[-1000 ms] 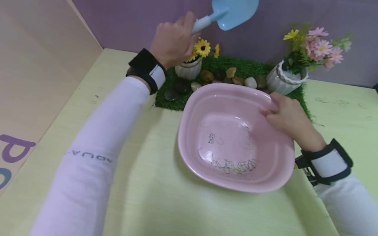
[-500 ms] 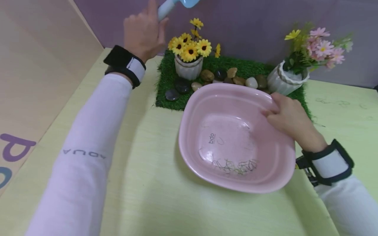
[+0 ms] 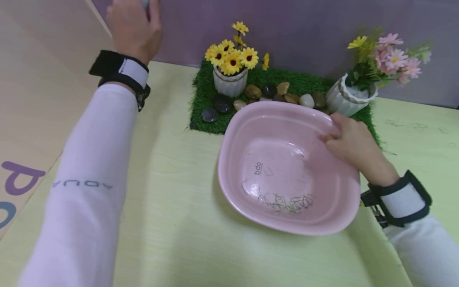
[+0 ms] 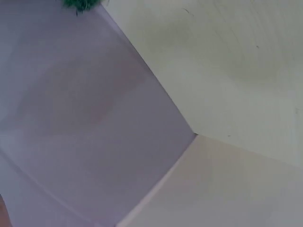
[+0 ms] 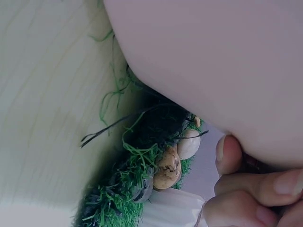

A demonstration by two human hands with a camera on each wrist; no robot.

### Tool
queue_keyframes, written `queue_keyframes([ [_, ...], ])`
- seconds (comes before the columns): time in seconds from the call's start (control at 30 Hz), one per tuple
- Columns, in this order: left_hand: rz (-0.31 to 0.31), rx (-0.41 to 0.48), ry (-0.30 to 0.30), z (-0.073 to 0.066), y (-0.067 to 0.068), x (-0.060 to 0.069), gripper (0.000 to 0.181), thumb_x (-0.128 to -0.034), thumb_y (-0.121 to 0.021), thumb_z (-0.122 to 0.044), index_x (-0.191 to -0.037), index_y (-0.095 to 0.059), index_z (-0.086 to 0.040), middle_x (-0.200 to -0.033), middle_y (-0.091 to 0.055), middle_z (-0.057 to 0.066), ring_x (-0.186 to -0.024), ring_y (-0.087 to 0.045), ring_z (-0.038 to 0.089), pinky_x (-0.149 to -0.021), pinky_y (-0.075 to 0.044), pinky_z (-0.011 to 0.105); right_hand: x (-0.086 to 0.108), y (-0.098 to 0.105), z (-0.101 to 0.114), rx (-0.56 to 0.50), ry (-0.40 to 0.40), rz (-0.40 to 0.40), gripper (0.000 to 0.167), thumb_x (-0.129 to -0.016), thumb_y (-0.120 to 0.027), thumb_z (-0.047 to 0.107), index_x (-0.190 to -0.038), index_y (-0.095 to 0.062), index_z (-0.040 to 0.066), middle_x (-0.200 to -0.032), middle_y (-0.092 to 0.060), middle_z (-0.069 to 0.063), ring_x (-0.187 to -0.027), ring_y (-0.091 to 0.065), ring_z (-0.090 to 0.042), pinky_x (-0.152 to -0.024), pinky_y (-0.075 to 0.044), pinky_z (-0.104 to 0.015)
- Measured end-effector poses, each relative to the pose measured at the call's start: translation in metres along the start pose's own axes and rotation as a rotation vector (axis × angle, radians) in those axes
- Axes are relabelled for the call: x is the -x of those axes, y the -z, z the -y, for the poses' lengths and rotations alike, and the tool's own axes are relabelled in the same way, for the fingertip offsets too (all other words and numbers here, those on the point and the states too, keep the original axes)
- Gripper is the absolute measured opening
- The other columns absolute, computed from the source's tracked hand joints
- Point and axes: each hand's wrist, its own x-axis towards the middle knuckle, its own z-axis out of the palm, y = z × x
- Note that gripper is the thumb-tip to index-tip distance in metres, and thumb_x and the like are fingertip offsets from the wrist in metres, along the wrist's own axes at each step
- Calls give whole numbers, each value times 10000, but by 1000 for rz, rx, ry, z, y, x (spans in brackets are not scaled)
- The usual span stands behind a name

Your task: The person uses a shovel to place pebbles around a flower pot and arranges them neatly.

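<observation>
My left hand (image 3: 134,30) is high at the upper left of the head view, in front of the purple wall. It grips a light blue shovel (image 3: 145,2); only a bit of its handle shows at the top edge. The left wrist view catches just a sliver of that hand (image 4: 4,213). My right hand (image 3: 355,143) holds the right far rim of a pink plastic basin (image 3: 236,191), which tilts toward me. Thin dark and green strands (image 3: 287,202) lie inside. From the right wrist, curled fingers (image 5: 229,156) show below the basin's outer wall (image 5: 213,61).
Behind the basin lies an artificial grass mat (image 3: 204,97) with several stones (image 3: 223,104). A white pot (image 3: 230,83) of yellow flowers stands at its left; a tilted pot (image 3: 346,97) of pink flowers is at its right. The pale tabletop (image 3: 172,223) meets a side wall (image 3: 36,87) at left.
My left hand has moved left and slightly up with the shovel, whose blue blade has left the head view. The yellow flowers are uncovered. Right hand and basin stay nearly still.
</observation>
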Motion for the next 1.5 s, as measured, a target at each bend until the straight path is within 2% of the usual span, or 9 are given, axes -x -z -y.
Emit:
queue_keyframes([
  [0.13, -28, -38, 99, 9, 7, 0, 538, -1041, -267, -511, -1397, -505, -186, -1321, -582, 105, -1276, -513, 259, -1070, -404, 358, 0, 0, 1, 1, 1, 3, 306, -931, -595, 232, -807, -368, 68, -650, -363, -94, -622, -423, -275, -535, -311, -340],
  [0.37, -87, -72, 130, 16, 21, 2, 505, -1026, -285, -534, -1479, -404, -344, -1576, -364, -114, -1487, -265, 105, -1233, -82, 295, 0, 1, 2, 15, 5, 1, 304, -933, -594, 227, -811, -365, 69, -646, -357, -87, -625, -420, -278, -543, -307, -337],
  [0.5, -102, -80, 158, 27, 20, 1, 512, -1011, -306, -571, -1417, -499, -325, -1431, -528, -22, -1376, -418, 158, -1174, -236, 295, 0, 1, 1, 14, 3, 9, 310, -937, -594, 232, -818, -361, 66, -650, -350, -87, -625, -414, -273, -542, -306, -335],
  [0.63, -105, -98, 167, 37, 15, 1, 549, -999, -296, -596, -1276, -595, -227, -1034, -548, -21, -1164, -559, 247, -975, -401, 338, 0, 1, 1, 9, 1, 3, 316, -934, -598, 228, -815, -356, 64, -654, -347, -95, -630, -414, -280, -547, -307, -342],
  [0.8, 1, -187, 117, 44, 17, 7, 675, -1008, -214, -604, -1282, -551, -88, -867, -480, 105, -985, -558, 369, -727, -277, 296, 0, 0, -1, 10, 2, -9, 316, -928, -605, 226, -810, -361, 64, -656, -363, -101, -637, -426, -288, -553, -309, -346],
  [0.93, 93, -228, 82, 52, 17, 13, 715, -1017, -200, -588, -1078, -529, 44, -774, -414, 130, -813, -482, 390, -648, -144, 298, 0, 0, -1, 7, 3, -11, 308, -924, -606, 215, -807, -364, 65, -653, -371, -100, -635, -430, -287, -552, -311, -345],
  [1.07, 164, -268, 42, 61, 16, 18, 656, -1025, -194, -562, -833, -412, 27, -731, -405, 152, -721, -448, 388, -591, -189, 360, 0, 0, 0, 1, -3, 1, 290, -921, -607, 211, -816, -378, 67, -658, -391, -98, -638, -441, -284, -546, -319, -341],
  [1.33, 297, -344, -35, 80, 8, 27, 708, -1030, -170, -561, -877, -462, 65, -699, -423, 177, -645, -453, 382, -546, -299, 444, -1, 1, 1, 11, -14, 16, 298, -935, -598, 228, -822, -371, 73, -654, -379, -95, -625, -436, -275, -532, -323, -341],
  [1.5, 353, -351, -20, 88, 1, 34, 666, -1034, -183, -546, -778, -424, 20, -688, -431, 167, -620, -456, 356, -523, -293, 407, 0, 1, 0, 8, -25, 29, 278, -933, -593, 226, -842, -381, 71, -663, -401, -104, -628, -451, -279, -526, -335, -343],
])
